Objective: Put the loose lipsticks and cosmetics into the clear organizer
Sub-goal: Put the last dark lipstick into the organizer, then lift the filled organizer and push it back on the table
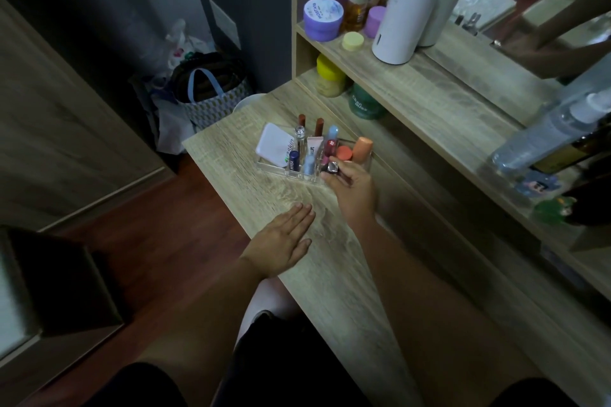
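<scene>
The clear organizer [264, 164] stands on the wooden dressing table [330, 274], holding several lipsticks and tubes, a white compact [274, 144], a blue lip balm [293, 160] and orange-capped items [362, 149]. My right hand [352, 187] is at the organizer's near right corner, shut on a dark lipstick with a silver end [332, 168], which it holds just above a front compartment. My left hand [286, 238] lies flat, palm down, on the table in front of the organizer, holding nothing.
Behind the organizer a two-level shelf [413, 76] carries jars, bottles and a white cylinder [405, 13]. A mirror [529, 10] stands at the right. Spray bottles [545, 135] lie at the right. A patterned bag [211, 99] sits on the floor at the table's left end.
</scene>
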Action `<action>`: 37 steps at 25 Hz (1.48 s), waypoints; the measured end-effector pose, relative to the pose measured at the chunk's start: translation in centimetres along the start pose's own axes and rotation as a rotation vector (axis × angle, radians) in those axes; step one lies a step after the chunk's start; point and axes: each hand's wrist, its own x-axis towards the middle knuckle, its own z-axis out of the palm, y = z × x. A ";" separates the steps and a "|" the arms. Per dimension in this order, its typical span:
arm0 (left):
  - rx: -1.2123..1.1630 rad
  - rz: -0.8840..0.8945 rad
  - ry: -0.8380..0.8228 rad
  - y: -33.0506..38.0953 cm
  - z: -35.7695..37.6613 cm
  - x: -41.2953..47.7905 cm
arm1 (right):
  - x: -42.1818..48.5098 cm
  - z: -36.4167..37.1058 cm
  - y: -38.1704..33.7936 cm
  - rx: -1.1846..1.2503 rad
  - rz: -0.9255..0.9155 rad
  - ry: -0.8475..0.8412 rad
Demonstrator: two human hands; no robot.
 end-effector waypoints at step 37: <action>-0.489 -0.877 0.402 -4.4 -5.9 5.6 | -0.9 -1.9 2.0 -0.409 0.302 0.038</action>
